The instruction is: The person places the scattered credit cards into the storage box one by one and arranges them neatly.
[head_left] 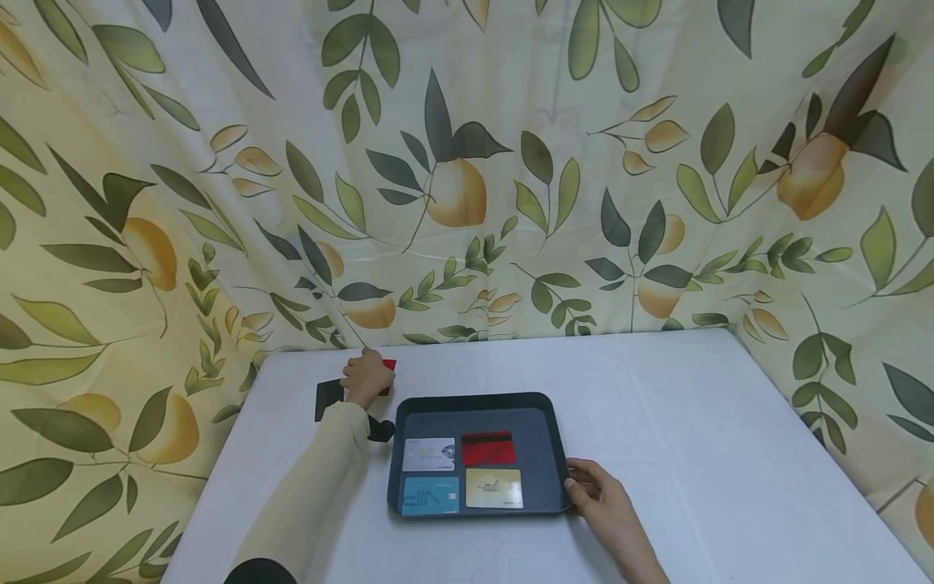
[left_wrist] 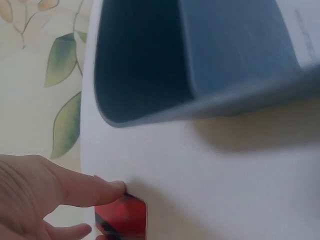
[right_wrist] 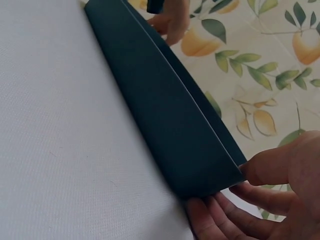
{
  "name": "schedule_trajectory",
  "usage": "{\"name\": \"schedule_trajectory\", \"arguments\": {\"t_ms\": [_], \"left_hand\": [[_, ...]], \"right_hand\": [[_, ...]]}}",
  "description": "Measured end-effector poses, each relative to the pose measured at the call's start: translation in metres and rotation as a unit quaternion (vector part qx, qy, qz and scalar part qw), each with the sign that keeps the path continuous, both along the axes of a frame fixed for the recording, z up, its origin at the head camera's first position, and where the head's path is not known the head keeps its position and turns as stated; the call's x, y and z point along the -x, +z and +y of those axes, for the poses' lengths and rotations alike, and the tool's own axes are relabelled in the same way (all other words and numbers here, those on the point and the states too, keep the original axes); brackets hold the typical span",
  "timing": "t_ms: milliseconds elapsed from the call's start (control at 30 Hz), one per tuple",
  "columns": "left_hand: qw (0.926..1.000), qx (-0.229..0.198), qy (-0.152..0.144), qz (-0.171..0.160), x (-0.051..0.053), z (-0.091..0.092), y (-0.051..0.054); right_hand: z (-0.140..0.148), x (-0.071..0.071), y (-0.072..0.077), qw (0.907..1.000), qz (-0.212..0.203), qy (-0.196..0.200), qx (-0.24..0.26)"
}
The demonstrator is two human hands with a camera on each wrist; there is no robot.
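Observation:
My left hand (head_left: 367, 378) is beyond the tray's left side, pinching a red card (left_wrist: 131, 216) with a black stripe. In the left wrist view, one fingertip lies on the card's edge; the hand hides part of the card. A dark tray (head_left: 477, 411) lies on the table with several cards inside: a silver-white card (head_left: 423, 456), a red card (head_left: 489, 450) with a dark stripe, a blue card (head_left: 429, 496) and a gold card (head_left: 494, 489). My right hand (head_left: 606, 507) grips the tray's right side near its front corner, thumb at the rim and fingers against the outer wall.
A black flat item (head_left: 328, 399) lies beside the left hand, partly covered by it. White cloth covers the table (head_left: 657, 414). Behind and to the sides hangs a curtain (head_left: 467, 268) printed with leaves and fruit, close to the table's far edge.

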State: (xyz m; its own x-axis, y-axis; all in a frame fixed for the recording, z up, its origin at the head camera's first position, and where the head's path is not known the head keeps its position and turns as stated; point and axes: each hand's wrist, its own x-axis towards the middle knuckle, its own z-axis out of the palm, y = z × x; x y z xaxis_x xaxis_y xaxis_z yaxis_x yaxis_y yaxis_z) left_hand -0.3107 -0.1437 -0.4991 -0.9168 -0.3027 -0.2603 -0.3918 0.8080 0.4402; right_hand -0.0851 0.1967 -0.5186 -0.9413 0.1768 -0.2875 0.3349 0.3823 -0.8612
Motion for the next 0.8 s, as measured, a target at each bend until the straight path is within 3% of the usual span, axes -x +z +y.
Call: {"name": "schedule_trajectory", "arguments": {"t_ms": [167,500,800], "left_hand": [[0.9999,-0.011,0.007,-0.004,0.0012,-0.0003,-0.0007],[0.993,0.073,-0.071,0.06,-0.0046,0.0038,0.0021],[0.9988,0.034,-0.022,0.028,-0.0025,0.0044,0.0016]], "right_hand": [[-0.0008,0.0007,-0.0008,1.0,0.002,-0.001,-0.003],[-0.0012,0.001,-0.0012,1.0,0.0,-0.006,0.001],[-0.0015,0.0005,0.0002,1.0,-0.005,-0.006,0.002]]}}
